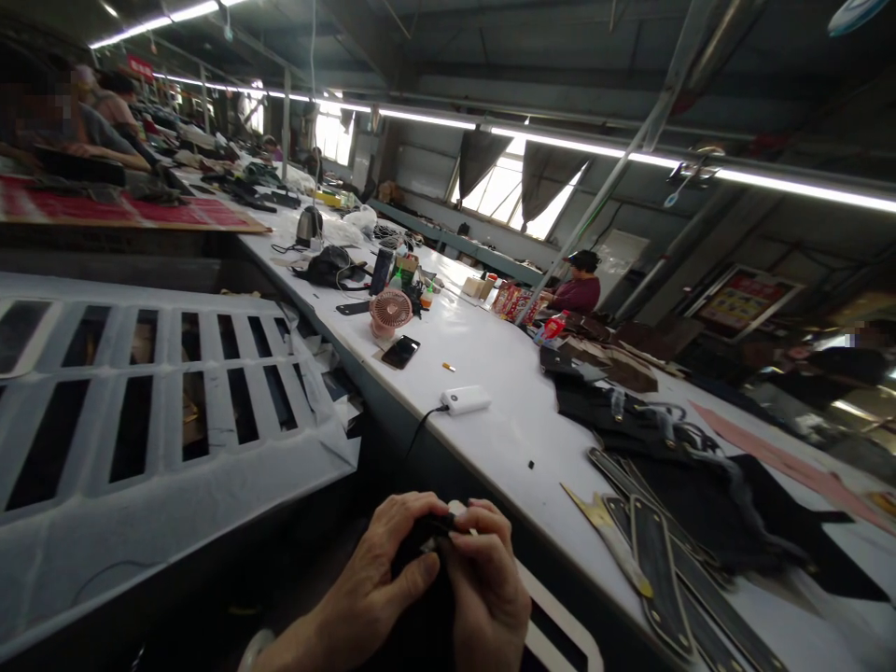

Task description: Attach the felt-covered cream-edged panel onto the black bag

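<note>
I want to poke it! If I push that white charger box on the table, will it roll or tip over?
Probably neither. The white charger box lies flat, so it would likely slide on the smooth white table. Its black cable hangs over the edge and might tug it back.

I worked in a leather-goods factory workshop. A long white worktable [504,355] ran under fluorescent tube lights [434,119] and a bare metal roof, strewn with cut black strips [658,560] and dark leather pieces [620,369]. Another worker [581,285] sat further along. My left hand [371,588] and right hand [490,588] pinched a black piece [424,560] of the same stuff.
</note>
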Demonstrator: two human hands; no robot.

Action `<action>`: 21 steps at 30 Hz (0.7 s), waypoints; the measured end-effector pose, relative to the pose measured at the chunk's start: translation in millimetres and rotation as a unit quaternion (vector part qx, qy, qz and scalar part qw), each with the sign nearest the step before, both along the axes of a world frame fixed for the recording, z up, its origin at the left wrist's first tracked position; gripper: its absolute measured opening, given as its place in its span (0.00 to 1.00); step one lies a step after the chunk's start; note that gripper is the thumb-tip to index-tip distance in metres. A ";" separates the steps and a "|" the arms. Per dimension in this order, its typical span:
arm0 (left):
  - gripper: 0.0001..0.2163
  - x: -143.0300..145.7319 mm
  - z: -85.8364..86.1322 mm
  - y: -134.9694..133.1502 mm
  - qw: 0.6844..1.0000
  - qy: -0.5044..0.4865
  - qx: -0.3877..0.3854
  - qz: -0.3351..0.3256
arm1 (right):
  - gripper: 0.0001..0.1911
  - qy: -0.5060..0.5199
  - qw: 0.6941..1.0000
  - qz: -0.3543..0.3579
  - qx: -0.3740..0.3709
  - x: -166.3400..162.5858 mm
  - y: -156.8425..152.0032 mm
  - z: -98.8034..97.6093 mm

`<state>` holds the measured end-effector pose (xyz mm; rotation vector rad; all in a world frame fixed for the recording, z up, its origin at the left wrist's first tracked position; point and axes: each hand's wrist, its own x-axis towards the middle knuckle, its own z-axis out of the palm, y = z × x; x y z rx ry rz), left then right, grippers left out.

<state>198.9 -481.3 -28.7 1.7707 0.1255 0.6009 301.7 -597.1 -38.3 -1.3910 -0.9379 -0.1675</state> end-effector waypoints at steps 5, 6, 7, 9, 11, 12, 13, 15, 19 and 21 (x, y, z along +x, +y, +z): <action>0.15 0.5 3.3 -1.7 1.000 0.009 -0.001 -0.003 | 0.06 0.116 0.993 -0.002 -0.032 -4.3 3.2 5.2; 0.15 0.4 4.9 -2.1 1.000 0.008 -0.004 -0.007 | 0.07 0.134 0.990 0.000 -0.038 -4.5 4.0 7.5; 0.15 0.1 6.3 -2.6 1.000 0.008 -0.008 -0.010 | 0.07 0.151 0.988 0.000 -0.042 -4.6 5.0 9.6; 0.15 -0.5 8.3 -3.5 1.000 0.016 -0.019 -0.011 | 0.08 0.181 0.982 -0.001 -0.046 -4.6 7.2 12.8; 0.14 -1.3 7.9 -3.9 0.999 0.031 -0.031 -0.003 | 0.09 0.222 0.974 -0.017 -0.037 -5.1 9.4 12.8; 0.14 -1.7 6.8 -3.7 0.998 0.039 -0.039 0.002 | 0.11 0.252 0.967 -0.024 -0.024 -6.1 10.0 11.5; 0.14 -2.1 5.1 -3.2 0.998 0.046 -0.047 0.006 | 0.14 0.290 0.957 -0.026 -0.008 -7.6 10.1 9.6; 0.15 -2.7 1.3 -1.4 0.996 0.057 -0.065 0.007 | 0.18 0.370 0.929 -0.018 0.018 -12.5 8.6 4.8; 0.18 -2.7 -4.3 2.4 0.992 0.071 -0.100 0.023 | 0.19 0.390 0.920 -0.027 0.014 -25.5 2.2 -0.9; 0.19 -2.1 -5.6 3.3 0.990 0.074 -0.119 0.026 | 0.19 0.347 0.937 -0.046 0.003 -30.3 0.9 -0.1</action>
